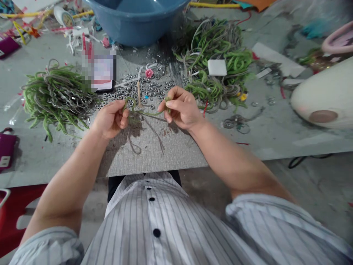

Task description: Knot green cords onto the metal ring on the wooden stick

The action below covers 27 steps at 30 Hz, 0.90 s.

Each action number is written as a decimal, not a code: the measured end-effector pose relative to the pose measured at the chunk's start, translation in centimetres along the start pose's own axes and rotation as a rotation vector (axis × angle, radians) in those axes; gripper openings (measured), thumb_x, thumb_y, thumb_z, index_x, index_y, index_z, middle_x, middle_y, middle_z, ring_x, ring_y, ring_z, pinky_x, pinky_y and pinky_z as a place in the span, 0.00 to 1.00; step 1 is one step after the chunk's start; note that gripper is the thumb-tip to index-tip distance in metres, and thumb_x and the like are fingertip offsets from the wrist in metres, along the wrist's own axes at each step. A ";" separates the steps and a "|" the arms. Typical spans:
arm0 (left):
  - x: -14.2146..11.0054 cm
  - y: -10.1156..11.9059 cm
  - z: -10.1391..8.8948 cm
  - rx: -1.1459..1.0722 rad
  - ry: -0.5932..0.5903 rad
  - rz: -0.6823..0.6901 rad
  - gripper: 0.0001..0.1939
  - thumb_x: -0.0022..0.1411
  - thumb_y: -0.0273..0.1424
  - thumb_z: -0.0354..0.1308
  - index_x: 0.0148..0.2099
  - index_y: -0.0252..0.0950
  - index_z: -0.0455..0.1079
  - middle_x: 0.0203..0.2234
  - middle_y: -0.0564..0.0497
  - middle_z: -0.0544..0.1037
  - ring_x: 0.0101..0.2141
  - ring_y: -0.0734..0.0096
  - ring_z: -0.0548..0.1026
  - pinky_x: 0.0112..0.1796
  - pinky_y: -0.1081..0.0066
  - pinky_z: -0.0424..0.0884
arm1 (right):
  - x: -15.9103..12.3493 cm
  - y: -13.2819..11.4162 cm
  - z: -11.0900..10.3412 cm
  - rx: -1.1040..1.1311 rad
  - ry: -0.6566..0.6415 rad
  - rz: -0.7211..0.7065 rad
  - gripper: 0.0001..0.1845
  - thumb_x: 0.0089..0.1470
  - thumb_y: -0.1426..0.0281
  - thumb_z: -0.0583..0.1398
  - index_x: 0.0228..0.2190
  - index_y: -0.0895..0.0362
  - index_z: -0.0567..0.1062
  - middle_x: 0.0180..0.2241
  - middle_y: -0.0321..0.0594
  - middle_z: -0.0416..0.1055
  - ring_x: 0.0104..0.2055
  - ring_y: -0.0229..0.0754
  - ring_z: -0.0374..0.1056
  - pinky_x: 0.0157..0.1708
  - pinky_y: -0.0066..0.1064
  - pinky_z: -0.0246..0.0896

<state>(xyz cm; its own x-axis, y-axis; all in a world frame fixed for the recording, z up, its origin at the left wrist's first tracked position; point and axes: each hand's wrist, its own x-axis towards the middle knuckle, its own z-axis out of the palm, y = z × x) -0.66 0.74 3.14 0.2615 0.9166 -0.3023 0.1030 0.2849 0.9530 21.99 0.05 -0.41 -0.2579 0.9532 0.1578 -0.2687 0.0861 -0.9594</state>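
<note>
Between my two hands stretches a green and grey cord [150,113], above the near part of the table. My left hand [111,117] pinches one green part of it, with a small loop rising beside the fingers. The fingers of my right hand [180,108] are closed on another part of the same cord. Loose grey ends [154,134] hang below, one of them forming a loop. Behind the hands, many small metal rings [154,86] lie scattered around a thin wooden stick [139,92] that looks upright.
Bundles of green and grey cords lie to the left [59,97] and right [220,62]. A blue basin [138,25] stands at the back. A phone [103,73] lies left of the rings, and a large pale rounded object [325,95] sits at the right.
</note>
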 end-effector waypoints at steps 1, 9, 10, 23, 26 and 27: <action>0.0 -0.4 0.0 0.067 0.006 0.047 0.13 0.60 0.40 0.48 0.27 0.41 0.52 0.17 0.55 0.65 0.16 0.77 0.61 0.18 0.72 0.59 | 0.0 0.1 0.0 -0.020 -0.012 0.008 0.13 0.48 0.65 0.62 0.30 0.52 0.61 0.23 0.26 0.70 0.14 0.28 0.55 0.14 0.23 0.50; 0.0 -1.2 0.6 0.181 0.066 0.232 0.11 0.64 0.41 0.44 0.33 0.41 0.56 0.23 0.53 0.71 0.20 0.74 0.69 0.22 0.70 0.67 | -0.5 0.5 1.4 -0.737 -0.105 -0.302 0.09 0.59 0.65 0.55 0.33 0.54 0.75 0.28 0.35 0.69 0.28 0.36 0.62 0.30 0.31 0.59; 0.0 -1.3 0.7 0.158 0.065 0.231 0.10 0.64 0.40 0.44 0.33 0.41 0.57 0.24 0.53 0.72 0.20 0.74 0.70 0.23 0.71 0.67 | -0.6 0.7 1.7 -0.798 -0.132 -0.347 0.10 0.58 0.63 0.56 0.35 0.55 0.75 0.30 0.38 0.70 0.30 0.37 0.64 0.32 0.31 0.60; -0.3 -1.3 1.9 0.003 0.077 0.128 0.06 0.65 0.35 0.46 0.36 0.40 0.55 0.31 0.52 0.74 0.20 0.78 0.70 0.21 0.74 0.68 | 0.0 1.6 2.0 -1.038 -0.181 -0.447 0.18 0.63 0.59 0.52 0.34 0.56 0.77 0.30 0.40 0.70 0.33 0.39 0.65 0.34 0.31 0.58; -0.9 -1.4 2.1 0.120 0.316 0.253 0.07 0.63 0.31 0.49 0.43 0.41 0.56 0.46 0.49 0.72 0.19 0.83 0.66 0.20 0.74 0.64 | 0.1 1.6 1.9 -1.037 -0.169 -0.452 0.17 0.63 0.60 0.52 0.34 0.56 0.77 0.30 0.40 0.70 0.33 0.40 0.65 0.34 0.31 0.57; -1.3 -1.4 2.2 0.209 0.393 0.348 0.10 0.62 0.30 0.50 0.46 0.41 0.56 0.51 0.48 0.69 0.18 0.85 0.65 0.20 0.74 0.64 | 0.1 1.7 1.9 -1.043 -0.172 -0.445 0.17 0.63 0.61 0.52 0.34 0.56 0.76 0.30 0.40 0.70 0.33 0.40 0.65 0.35 0.32 0.57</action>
<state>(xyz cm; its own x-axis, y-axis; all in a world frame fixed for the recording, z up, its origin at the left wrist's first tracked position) 0.96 -1.50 2.13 -0.0591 0.9935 0.0976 0.2734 -0.0779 0.9587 19.75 -0.20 -1.58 -0.4779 0.7326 0.4847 0.5117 0.6807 -0.5242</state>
